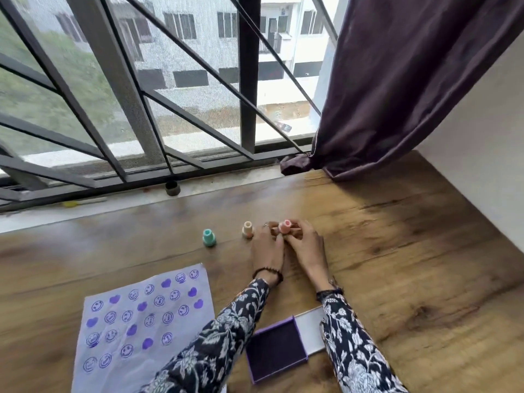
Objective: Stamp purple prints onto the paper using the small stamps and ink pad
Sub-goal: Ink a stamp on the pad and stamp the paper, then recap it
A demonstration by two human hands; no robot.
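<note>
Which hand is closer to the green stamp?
Left. The left hand lies to the right of the green stamp, past the orange stamp. The right hand is farther right, holding the pink stamp.

Both forearms, in dark floral sleeves, reach from the bottom centre of the frame up toward its middle. The left hand [266,248] and right hand [304,245] meet side by side, backs up, fingers curled together round a pink stamp [284,226]. A beaded bracelet circles each wrist.
</note>
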